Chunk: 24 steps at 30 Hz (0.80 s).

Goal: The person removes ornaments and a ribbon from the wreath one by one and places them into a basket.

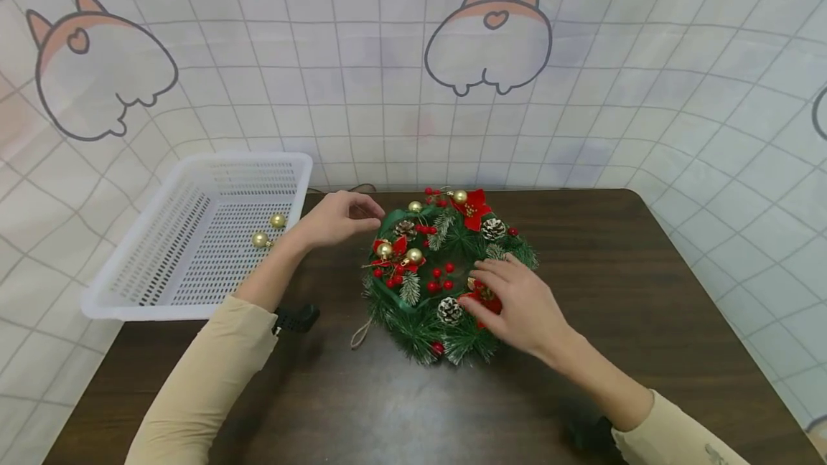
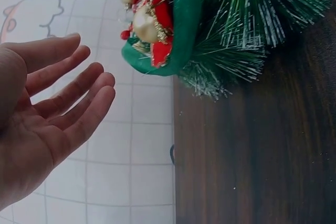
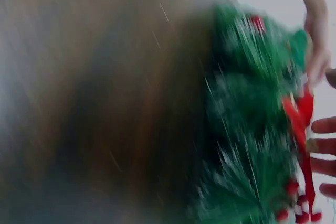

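Observation:
A green wreath (image 1: 461, 242) lies on the table, dressed with red poinsettias (image 1: 474, 211), pine cones (image 1: 449, 311), red berries (image 1: 449, 284), gold balls (image 1: 413, 256) and a green ribbon (image 2: 186, 22). My left hand (image 1: 342, 219) hovers at the wreath's upper left edge, fingers apart and holding nothing in the left wrist view. Over the wreath's right side, my right hand (image 1: 523, 303) has its fingers spread above another red poinsettia (image 3: 299, 119). A bit of gold shows by its fingertips, and blur hides whether they touch it.
To the left stands a white perforated basket (image 1: 103, 300) with two gold balls (image 1: 260, 239) inside. A twine loop (image 1: 360, 336) sticks out at the wreath's lower left. Behind the dark wooden table (image 1: 400, 415) hangs a white grid-patterned cloth (image 1: 362, 77).

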Tool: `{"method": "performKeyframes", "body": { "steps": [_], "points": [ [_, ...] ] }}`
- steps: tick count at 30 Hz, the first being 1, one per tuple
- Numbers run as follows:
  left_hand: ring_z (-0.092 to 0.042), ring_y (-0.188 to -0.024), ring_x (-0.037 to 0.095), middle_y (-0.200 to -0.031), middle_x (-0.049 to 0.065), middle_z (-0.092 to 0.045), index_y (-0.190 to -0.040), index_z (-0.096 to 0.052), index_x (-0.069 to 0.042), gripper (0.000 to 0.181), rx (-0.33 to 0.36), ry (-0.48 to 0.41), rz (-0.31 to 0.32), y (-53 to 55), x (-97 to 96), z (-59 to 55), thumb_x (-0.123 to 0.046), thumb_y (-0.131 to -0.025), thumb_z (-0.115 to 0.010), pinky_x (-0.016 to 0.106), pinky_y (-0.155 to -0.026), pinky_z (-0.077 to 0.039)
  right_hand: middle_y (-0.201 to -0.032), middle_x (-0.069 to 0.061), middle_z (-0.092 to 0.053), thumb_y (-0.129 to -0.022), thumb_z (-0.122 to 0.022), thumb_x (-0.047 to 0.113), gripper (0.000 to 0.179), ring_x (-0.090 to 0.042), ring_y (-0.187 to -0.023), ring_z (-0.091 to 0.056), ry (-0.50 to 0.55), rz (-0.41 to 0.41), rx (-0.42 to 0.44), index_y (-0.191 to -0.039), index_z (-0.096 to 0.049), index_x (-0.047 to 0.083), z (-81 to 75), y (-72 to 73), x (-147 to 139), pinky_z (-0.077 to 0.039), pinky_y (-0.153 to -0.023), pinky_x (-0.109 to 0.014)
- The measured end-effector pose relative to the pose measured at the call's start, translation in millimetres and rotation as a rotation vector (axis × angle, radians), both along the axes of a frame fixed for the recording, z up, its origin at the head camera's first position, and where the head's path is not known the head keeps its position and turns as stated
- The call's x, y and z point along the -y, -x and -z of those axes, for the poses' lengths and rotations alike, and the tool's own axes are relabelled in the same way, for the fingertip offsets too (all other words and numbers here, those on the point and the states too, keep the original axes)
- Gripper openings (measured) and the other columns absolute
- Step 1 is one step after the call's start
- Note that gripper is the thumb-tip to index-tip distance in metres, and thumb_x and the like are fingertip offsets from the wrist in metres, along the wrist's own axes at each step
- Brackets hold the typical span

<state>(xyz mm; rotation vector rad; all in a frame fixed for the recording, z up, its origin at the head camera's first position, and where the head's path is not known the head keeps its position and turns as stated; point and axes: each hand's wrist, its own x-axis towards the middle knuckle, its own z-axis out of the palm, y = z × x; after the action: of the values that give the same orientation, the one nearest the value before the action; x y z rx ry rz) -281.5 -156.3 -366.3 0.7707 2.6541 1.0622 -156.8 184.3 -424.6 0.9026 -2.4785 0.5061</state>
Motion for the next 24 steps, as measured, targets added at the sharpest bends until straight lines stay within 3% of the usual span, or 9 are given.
{"method": "performKeyframes", "body": {
  "steps": [3,7,17,24],
  "points": [
    [-0.066,-0.106,0.024,-0.112,0.004,-0.071,-0.122,-0.072,-0.005,0.026,0.015,-0.012,0.007,-2.7,-0.7,1.0,-0.021,-0.102,-0.068,0.046,-0.091,-0.052,-0.119,-0.014,-0.073,-0.092,-0.072,0.055,0.055,-0.030,-0.117,-0.066,-0.092,-0.027,0.016,-0.112,-0.077,0.004,6.4,-12.1,13,-0.038,-0.112,-0.057],
    [-0.067,-0.104,0.023,-0.111,0.005,-0.072,-0.123,-0.071,-0.003,0.027,0.028,-0.024,0.018,-5.0,-0.1,3.2,-0.020,-0.102,-0.068,0.046,-0.090,-0.052,-0.119,-0.012,-0.072,-0.090,-0.077,0.050,0.052,-0.030,-0.118,-0.064,-0.146,-0.041,0.058,-0.117,-0.075,0.006,14.7,-17.1,20,-0.033,-0.116,-0.055],
    [-0.067,-0.101,0.020,-0.110,0.002,-0.072,-0.124,-0.071,-0.005,0.027,0.051,-0.004,0.064,-8.7,-1.0,10.1,-0.019,-0.101,-0.068,0.045,-0.089,-0.053,-0.116,-0.007,-0.072,-0.092,-0.080,0.029,0.037,-0.027,-0.118,-0.062,-0.075,-0.126,0.167,-0.119,-0.074,0.006,15.6,-9.7,20,-0.027,-0.118,-0.058],
    [-0.067,-0.094,0.023,-0.104,0.002,-0.072,-0.123,-0.072,-0.006,0.026,0.082,0.043,0.123,-15.6,-5.1,10.1,-0.018,-0.100,-0.070,0.042,-0.084,-0.053,-0.129,-0.012,-0.067,-0.091,-0.081,0.021,0.040,-0.033,-0.131,-0.054,-0.091,-0.134,0.185,-0.126,-0.071,0.003,13.4,0.5,12,-0.023,-0.118,-0.064]
  ]
}}
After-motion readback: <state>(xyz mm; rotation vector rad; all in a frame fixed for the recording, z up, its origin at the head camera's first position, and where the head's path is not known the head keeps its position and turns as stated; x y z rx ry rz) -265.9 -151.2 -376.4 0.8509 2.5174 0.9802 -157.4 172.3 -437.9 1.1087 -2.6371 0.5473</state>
